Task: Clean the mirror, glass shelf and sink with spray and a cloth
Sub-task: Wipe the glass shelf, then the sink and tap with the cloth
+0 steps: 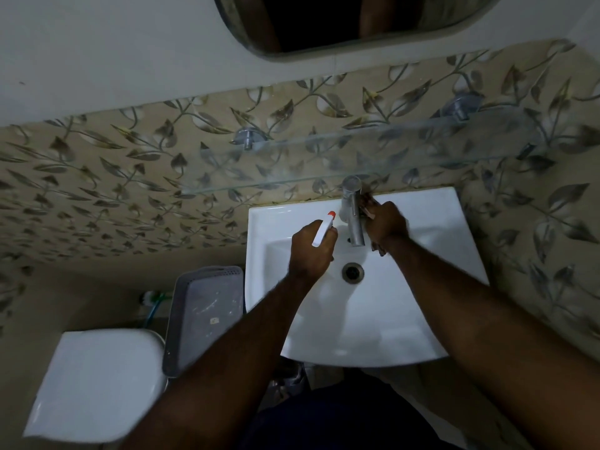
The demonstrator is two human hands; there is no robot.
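A white sink [422, 248] fills the middle of the head view, with a steel tap [352, 212] at its back and a drain [353, 272] in the bowl. My left hand [310, 253] holds a white spray bottle [323, 230] with an orange tip over the bowl, left of the tap. My right hand [386, 222] presses a dark cloth [378, 248] against the tap's right side; the hand hides most of the cloth. Above the sink a glass shelf [292, 164] juts from the leaf-patterned tiles. The mirror [324, 24] hangs at the top.
A grey plastic basket [201, 316] stands left of the sink. A white toilet cistern lid [94, 384] sits at the lower left. Two metal brackets [248, 138] hold the shelf. A blue hose [152, 311] runs behind the basket.
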